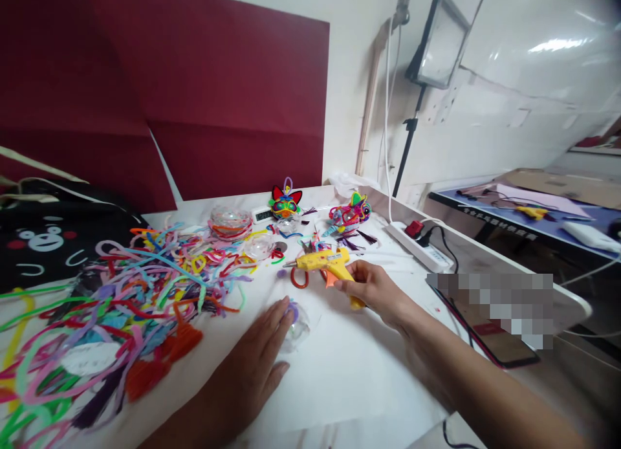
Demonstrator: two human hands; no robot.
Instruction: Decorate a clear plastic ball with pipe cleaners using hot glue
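My right hand (371,286) grips a yellow hot glue gun (324,261) by its handle, a finger near the orange trigger. The gun's nozzle points left, above the white tabletop. My left hand (259,352) steadies a clear plastic ball (298,331), fingertips against a purple fuzzy coil (292,308) on it and the thumb lower down. Part of the ball is hidden behind the fingers. A red-brown pipe cleaner loop (299,279) shows below the gun.
A heap of coloured pipe cleaners (194,268) covers the left side. Finished-looking pipe cleaner figures (285,202) stand at the back near a small digital timer (262,216). A power strip (420,247) and a phone (504,342) lie on the right. A lamp (439,41) stands behind.
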